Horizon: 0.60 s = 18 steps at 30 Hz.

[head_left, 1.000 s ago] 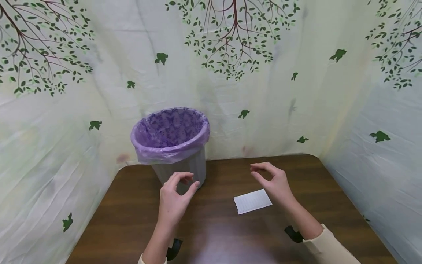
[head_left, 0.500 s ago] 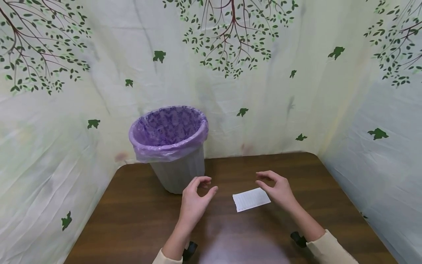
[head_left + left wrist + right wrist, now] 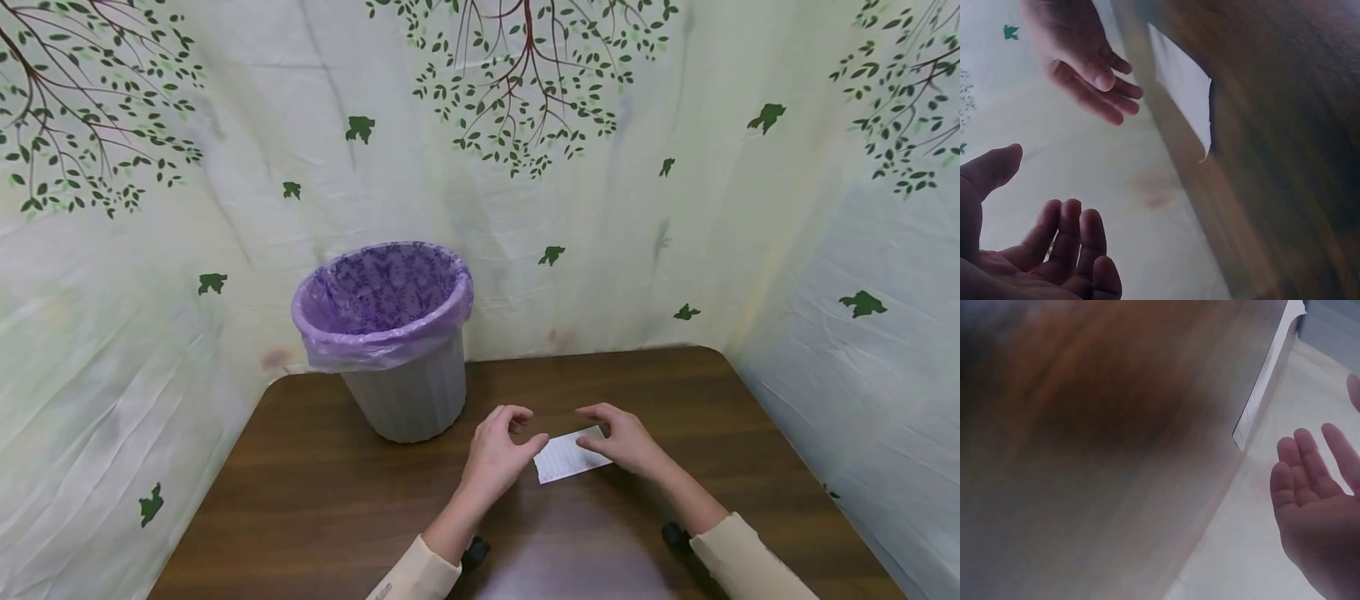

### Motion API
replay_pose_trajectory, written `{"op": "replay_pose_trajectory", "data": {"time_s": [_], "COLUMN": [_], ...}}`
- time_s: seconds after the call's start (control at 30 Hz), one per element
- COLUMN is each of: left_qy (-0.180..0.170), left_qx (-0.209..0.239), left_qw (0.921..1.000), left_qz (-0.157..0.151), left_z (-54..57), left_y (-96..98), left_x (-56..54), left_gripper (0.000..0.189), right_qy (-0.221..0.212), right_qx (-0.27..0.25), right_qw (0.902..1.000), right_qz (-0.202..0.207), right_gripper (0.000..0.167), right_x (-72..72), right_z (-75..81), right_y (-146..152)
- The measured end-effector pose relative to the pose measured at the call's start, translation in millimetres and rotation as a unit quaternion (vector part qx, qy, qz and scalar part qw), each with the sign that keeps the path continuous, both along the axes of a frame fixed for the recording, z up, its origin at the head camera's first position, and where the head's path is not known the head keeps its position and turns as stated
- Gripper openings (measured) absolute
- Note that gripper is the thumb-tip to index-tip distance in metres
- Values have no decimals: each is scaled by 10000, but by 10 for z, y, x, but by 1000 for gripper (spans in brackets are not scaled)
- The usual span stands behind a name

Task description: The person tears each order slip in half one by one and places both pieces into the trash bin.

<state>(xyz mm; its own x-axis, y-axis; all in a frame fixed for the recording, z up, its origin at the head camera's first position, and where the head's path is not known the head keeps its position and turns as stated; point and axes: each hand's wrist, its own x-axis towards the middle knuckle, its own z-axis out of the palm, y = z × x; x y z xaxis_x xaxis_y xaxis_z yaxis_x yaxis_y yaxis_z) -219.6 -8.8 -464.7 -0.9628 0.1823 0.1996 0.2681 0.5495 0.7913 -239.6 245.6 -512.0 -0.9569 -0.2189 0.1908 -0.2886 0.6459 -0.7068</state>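
A small white slip of paper [image 3: 562,460] with faint printed lines lies on the brown wooden table, right of the middle. At its left edge hovers my left hand [image 3: 498,450], fingers loosely bent and thumb apart, holding nothing. My right hand [image 3: 626,440] is over the paper's right end, its thumb and fingers spread, and it covers that corner in the head view. In the left wrist view the paper [image 3: 1184,84] lies flat with one corner slightly curled, apart from both hands. The right wrist view shows the paper [image 3: 1266,381] edge-on beyond bare fingers.
A grey waste bin [image 3: 411,392] lined with a purple bag [image 3: 360,348] stands at the back left of the table [image 3: 315,500]. Behind hangs a pale cloth [image 3: 600,283] printed with branches and green birds. Black straps sit at both wrists.
My left hand has moved right, from in front of the bin to the paper's left edge. The right hand has lowered toward the paper and its fingers have parted. The paper stays put.
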Motion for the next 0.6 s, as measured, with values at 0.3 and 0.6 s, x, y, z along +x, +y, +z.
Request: {"op": "replay_pose_trajectory", "data": {"time_s": [0.3, 0.6], "left_qy": [-362, -513], "left_qx": [-705, -1742], "left_qw": [9968, 9833], "left_qz": [-70, -119], "left_z": [-228, -392], "left_y": [185, 312], "left_x": [-216, -351], "left_gripper": [47, 53], "right_qy": [-97, -1], "right_qx": [165, 854], "right_qw": [9997, 9959], "right_qz": [157, 289], "right_gripper": [49, 55], "right_x": [-65, -76], "right_z": [-50, -106], "right_y": [47, 57]}}
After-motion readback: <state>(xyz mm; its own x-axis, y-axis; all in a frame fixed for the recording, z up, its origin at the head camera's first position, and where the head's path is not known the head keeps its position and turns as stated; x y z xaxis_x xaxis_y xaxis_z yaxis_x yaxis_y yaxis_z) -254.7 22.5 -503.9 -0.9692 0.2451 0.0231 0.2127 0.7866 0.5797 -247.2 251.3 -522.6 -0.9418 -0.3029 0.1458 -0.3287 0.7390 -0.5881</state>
